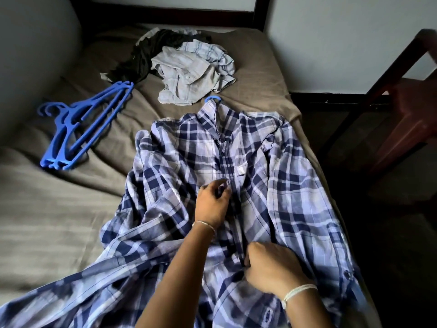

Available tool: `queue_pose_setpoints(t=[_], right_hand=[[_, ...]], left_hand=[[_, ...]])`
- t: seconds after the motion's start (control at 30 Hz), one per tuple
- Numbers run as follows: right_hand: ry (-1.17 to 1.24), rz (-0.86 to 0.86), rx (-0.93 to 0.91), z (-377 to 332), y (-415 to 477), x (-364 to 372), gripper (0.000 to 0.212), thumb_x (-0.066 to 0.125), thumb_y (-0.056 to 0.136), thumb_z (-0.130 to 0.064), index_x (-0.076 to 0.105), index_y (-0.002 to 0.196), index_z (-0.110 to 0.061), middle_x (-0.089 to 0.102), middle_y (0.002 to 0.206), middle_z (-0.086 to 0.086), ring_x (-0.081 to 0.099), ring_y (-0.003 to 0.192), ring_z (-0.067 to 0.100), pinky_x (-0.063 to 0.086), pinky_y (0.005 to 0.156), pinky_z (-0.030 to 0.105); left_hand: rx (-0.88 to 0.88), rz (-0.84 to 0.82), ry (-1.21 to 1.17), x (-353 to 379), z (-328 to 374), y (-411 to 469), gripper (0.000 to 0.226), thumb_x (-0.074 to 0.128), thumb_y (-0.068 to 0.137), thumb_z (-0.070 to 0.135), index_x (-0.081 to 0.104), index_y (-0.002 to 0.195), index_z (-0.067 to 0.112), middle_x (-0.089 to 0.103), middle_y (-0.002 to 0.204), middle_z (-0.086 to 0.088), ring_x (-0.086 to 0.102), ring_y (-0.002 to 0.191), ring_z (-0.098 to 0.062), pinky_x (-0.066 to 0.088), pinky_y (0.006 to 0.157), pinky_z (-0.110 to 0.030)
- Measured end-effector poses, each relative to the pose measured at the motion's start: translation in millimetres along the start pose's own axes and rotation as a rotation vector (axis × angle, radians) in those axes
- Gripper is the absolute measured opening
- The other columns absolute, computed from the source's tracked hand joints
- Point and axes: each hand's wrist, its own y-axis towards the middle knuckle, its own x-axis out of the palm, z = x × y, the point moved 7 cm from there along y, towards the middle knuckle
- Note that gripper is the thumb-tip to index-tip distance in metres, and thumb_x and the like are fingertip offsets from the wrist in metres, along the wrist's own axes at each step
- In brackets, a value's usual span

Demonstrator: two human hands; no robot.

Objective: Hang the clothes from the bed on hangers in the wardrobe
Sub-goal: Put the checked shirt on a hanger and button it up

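One plaid shirt (pixel 260 185) on the bed (pixel 59 209), left hand (pixel 212 204) and right hand (pixel 272 266) gripping its front (one hanger (pixel 212 98) inside, only hook showing).

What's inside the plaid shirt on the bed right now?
A blue hanger hook sticks out of the collar of the plaid shirt, so a hanger is inside. Its shoulders and bar are covered by the fabric, so how it sits there cannot be seen.

Head camera, sole view, wide-angle: I look forward and down from close above the plaid shirt (pixel 236 162). Bed (pixel 59 209) runs toward 12 o'clock. Left hand (pixel 210 204) and right hand (pixel 272 266) reach in from 6 o'clock.
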Motion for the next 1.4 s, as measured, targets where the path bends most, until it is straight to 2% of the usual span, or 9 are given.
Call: queue_pose_setpoints(t=[0.13,0.33,0.47,0.6,0.77,1.0,1.1,1.23,1.4], right_hand=[[-0.054,-0.037,-0.007,-3,18,-26,0.024,0.055,0.090,-0.044,0.055,0.089,-0.020,0.067,0.105,0.005,0.064,0.097,0.025,0.044,0.075,0.030],[0.441,0.801,-0.107,-20,77,-86,0.010,0.053,0.095,-0.024,0.059,0.089,-0.018,0.062,0.098,0.001,0.060,0.088,0.020,0.048,0.074,0.033],[0.771,0.803,-0.084,-10,140,-56,0.033,0.065,0.084,-0.008,0.059,0.116,-0.010,0.056,0.118,0.006,0.059,0.104,0.024,0.049,0.094,0.040],[0.744,0.830,0.125,16,163,-36,0.045,0.078,0.071,-0.024,0.058,0.110,-0.014,0.058,0.111,0.005,0.060,0.100,0.026,0.050,0.089,0.041],[0.710,0.782,0.131,17,162,-38,0.049,0.080,0.066,-0.021,0.060,0.111,-0.017,0.057,0.113,0.000,0.058,0.099,0.020,0.051,0.086,0.037],[0.962,0.824,0.083,41,159,-29,0.014,0.070,0.079,-0.004,0.073,0.091,-0.010,0.072,0.083,0.005,0.063,0.069,0.014,0.054,0.072,0.025],[1.121,0.771,0.060,49,160,-19,0.008,0.067,0.088,-0.009,0.073,0.094,-0.010,0.071,0.080,-0.002,0.062,0.068,0.008,0.048,0.066,0.011],[1.229,0.738,0.045,51,164,-10,0.011,0.069,0.087,-0.012,0.069,0.084,-0.023,0.071,0.076,-0.001,0.066,0.072,0.021,0.054,0.070,0.030],[1.347,0.746,0.040,47,167,-10,0.016,0.073,0.082,-0.004,0.071,0.085,-0.019,0.067,0.068,-0.007,0.058,0.056,0.002,0.048,0.058,0.016]], left_hand=[[-0.012,0.161,-0.059,-17,0,20,0.020,0.062,0.091,0.014,0.064,0.111,0.013,0.069,0.105,-0.005,0.064,0.097,-0.018,0.042,0.081,-0.016],[-0.019,0.078,-0.100,-11,-15,29,0.012,0.070,0.082,0.007,0.073,0.093,0.011,0.072,0.086,-0.002,0.060,0.068,0.004,0.047,0.066,-0.011],[0.053,0.013,-0.093,-2,-19,27,0.018,0.067,0.079,-0.002,0.074,0.086,0.012,0.071,0.076,0.003,0.057,0.059,0.016,0.043,0.059,-0.004],[0.039,0.041,-0.051,3,-27,35,0.012,0.068,0.081,0.000,0.074,0.086,0.009,0.069,0.076,0.006,0.060,0.066,0.002,0.042,0.060,-0.003],[0.016,0.038,-0.095,8,-31,36,0.011,0.061,0.087,-0.003,0.066,0.088,0.007,0.068,0.084,-0.001,0.062,0.074,-0.008,0.043,0.063,-0.003],[-0.066,0.097,-0.308,8,-31,36,0.010,0.071,0.084,0.008,0.062,0.084,0.012,0.067,0.077,0.001,0.062,0.069,-0.009,0.051,0.068,-0.019],[-0.093,0.121,-0.390,16,-23,31,0.018,0.072,0.081,0.003,0.064,0.093,0.015,0.062,0.071,0.007,0.059,0.062,-0.002,0.047,0.059,-0.011],[0.035,0.248,0.024,10,-5,31,0.024,0.070,0.083,0.017,0.067,0.106,0.019,0.061,0.098,-0.001,0.057,0.094,-0.017,0.036,0.079,-0.009],[0.120,0.210,0.334,7,6,36,0.021,0.061,0.088,0.023,0.066,0.106,0.015,0.058,0.112,-0.009,0.057,0.102,-0.029,0.045,0.082,-0.034]])
